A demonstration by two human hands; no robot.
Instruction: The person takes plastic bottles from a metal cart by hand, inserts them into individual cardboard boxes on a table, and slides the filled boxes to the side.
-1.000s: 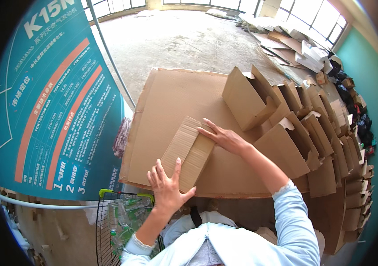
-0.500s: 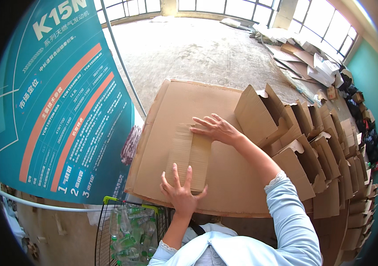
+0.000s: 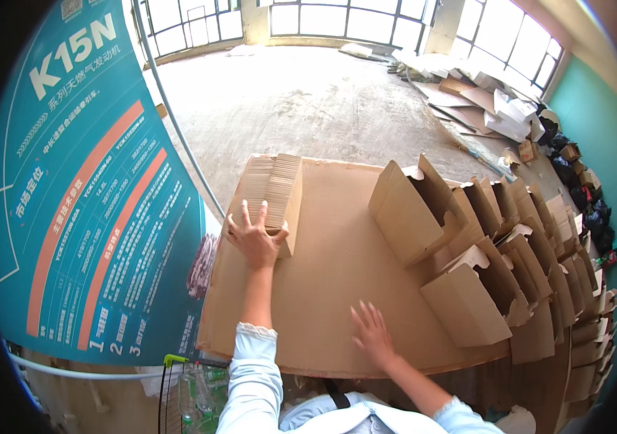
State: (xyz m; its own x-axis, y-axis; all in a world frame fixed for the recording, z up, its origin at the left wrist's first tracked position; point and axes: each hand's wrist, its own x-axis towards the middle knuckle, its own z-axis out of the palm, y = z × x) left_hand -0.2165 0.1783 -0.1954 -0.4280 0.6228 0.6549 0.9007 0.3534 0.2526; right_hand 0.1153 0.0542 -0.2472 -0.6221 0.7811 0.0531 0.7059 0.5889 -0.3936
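A brown cardboard block (image 3: 291, 206), its top lined with many fine ridges, stands at the far left corner of a cardboard-covered worktop (image 3: 330, 210). My left hand (image 3: 254, 239) grips its near end, the fingers over the top and the thumb along the right side. I cannot tell whether it is one box or a stack of flat pieces. Low over the near middle of the worktop, my right hand (image 3: 375, 338) is open, with its fingers stretched and nothing in it. Folded cardboard boxes with open tops (image 3: 413, 210) stand in rows to its right.
A tall blue-green printed banner (image 3: 91, 217) rises on the left. Below it is a wire basket (image 3: 171, 394) with plastic bottles. More open boxes (image 3: 586, 362) crowd the right side. Flattened cardboard and white scrap (image 3: 482, 101) lie on the far floor by the windows.
The cardboard block has gone from the middle of the worktop to its far left corner with my left hand. My right hand has let go and drawn back toward me. The view has shifted slightly.
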